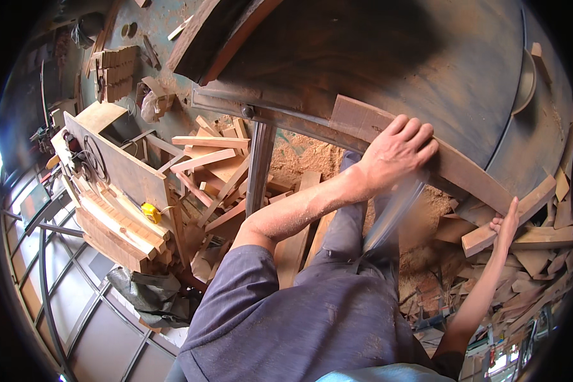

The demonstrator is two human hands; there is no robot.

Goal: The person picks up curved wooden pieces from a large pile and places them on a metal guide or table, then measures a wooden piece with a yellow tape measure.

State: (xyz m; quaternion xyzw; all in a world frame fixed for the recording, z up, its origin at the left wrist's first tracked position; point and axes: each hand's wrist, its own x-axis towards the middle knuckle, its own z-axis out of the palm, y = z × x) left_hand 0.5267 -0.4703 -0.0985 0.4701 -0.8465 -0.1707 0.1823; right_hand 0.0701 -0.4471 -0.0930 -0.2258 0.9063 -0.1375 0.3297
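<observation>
A long, flat brown wooden board point(455, 167) lies along the near edge of a dark, dusty metal table point(388, 54). My left hand point(399, 151) is closed over the middle of the board, its fingers curled across the upper side. At the board's right end, my right hand point(505, 224) has one finger stretched up along the end and the others curled in. A paler wooden beam point(533, 198) passes crosswise behind that hand. The palm sides of both hands are hidden.
A curved, dark-sided wooden piece point(219, 38) rests on the table's far left. Wood offcuts point(204, 156) pile up on the left, and more scraps point(522, 280) at right. A plywood-sided stand point(118, 153) holds a yellow tape measure point(151, 212). Sawdust point(309, 159) covers the floor.
</observation>
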